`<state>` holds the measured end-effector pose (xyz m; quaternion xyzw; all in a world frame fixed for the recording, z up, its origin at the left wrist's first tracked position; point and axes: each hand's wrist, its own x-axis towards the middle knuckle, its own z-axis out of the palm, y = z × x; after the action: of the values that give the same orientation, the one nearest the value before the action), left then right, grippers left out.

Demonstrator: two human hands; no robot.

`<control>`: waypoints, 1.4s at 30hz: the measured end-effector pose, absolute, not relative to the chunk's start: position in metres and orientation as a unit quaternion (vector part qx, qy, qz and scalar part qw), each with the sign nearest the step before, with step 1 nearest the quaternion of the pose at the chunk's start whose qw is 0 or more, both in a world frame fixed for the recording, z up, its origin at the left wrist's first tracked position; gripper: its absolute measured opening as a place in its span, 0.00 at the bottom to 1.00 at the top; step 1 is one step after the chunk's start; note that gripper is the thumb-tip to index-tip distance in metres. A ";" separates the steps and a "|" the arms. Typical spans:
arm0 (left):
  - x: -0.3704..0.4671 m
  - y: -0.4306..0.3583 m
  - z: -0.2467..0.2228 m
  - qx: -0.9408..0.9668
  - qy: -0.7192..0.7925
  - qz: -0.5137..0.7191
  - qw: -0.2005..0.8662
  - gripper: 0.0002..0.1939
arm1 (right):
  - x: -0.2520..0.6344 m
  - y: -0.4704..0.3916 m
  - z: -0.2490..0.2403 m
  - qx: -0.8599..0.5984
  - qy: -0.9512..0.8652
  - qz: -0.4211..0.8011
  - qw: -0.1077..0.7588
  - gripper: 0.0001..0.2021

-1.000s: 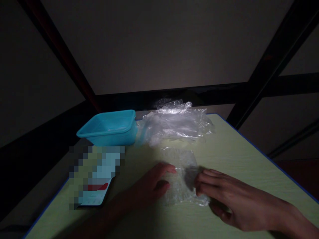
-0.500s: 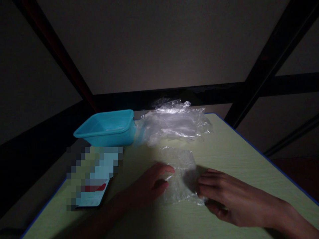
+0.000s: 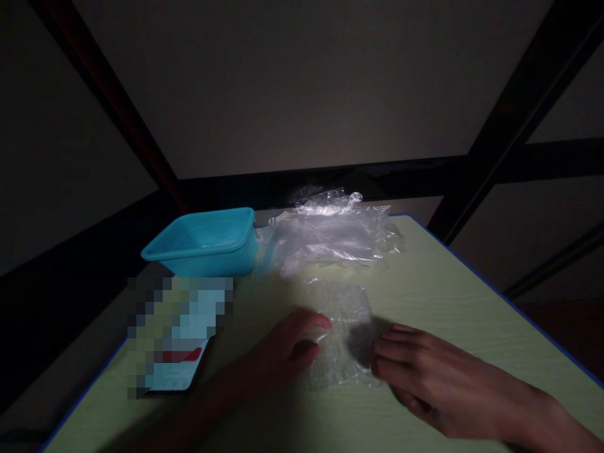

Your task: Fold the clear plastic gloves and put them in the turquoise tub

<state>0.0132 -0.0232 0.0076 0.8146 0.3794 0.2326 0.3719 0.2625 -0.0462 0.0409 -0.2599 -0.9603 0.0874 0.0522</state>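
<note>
A small clear plastic bag (image 3: 344, 336) lies flat but creased on the table in front of me. At its left edge is my left hand (image 3: 292, 346), thumb and fingers apart, the fingertips resting at the film. My right hand (image 3: 419, 371) is at the bag's right edge with its fingers curled together and the thumb tucked beneath. Its fingertips seem to pinch the film's edge, though the grip itself is mostly hidden. Beyond the bag, a heap of clear plastic bags (image 3: 335, 236) lies at the far side of the table.
A turquoise plastic basin (image 3: 221, 263) stands at the far left of the pale table (image 3: 434, 283), which has a blue edge. Nearer, on the left, lies a phone (image 3: 177, 374), its screen partly pixelated. A wall (image 3: 321, 94) with dark beams rises behind the table.
My right hand has shifted slightly down and its fingers have closed in a little. The bag's lower right corner no longer sticks out under them. My left hand has hardly moved.
</note>
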 end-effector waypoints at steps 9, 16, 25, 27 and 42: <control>0.014 -0.023 0.010 0.818 0.376 0.239 0.364 0.17 | 0.261 -0.041 0.030 -0.230 -0.963 -0.020 0.136 0.13; 0.013 -0.022 0.009 0.821 0.371 0.229 0.369 0.16 | 0.265 -0.028 0.027 -0.240 -0.957 -0.042 0.156 0.16; 0.010 -0.022 0.012 0.841 0.319 0.219 0.378 0.32 | 0.265 -0.026 0.027 -0.261 -0.948 -0.018 0.179 0.20; 0.011 -0.022 0.011 0.850 0.328 0.205 0.358 0.34 | 0.266 -0.026 0.027 -0.272 -0.944 -0.013 0.185 0.19; 0.015 -0.016 0.004 0.848 0.336 0.271 0.307 0.13 | 0.272 -0.021 0.022 -0.298 -0.932 0.063 0.199 0.17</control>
<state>0.0154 -0.0157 0.0038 0.8482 0.3362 0.2711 0.3065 0.2723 -0.0206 0.0219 -0.2976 -0.9316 0.0631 0.1989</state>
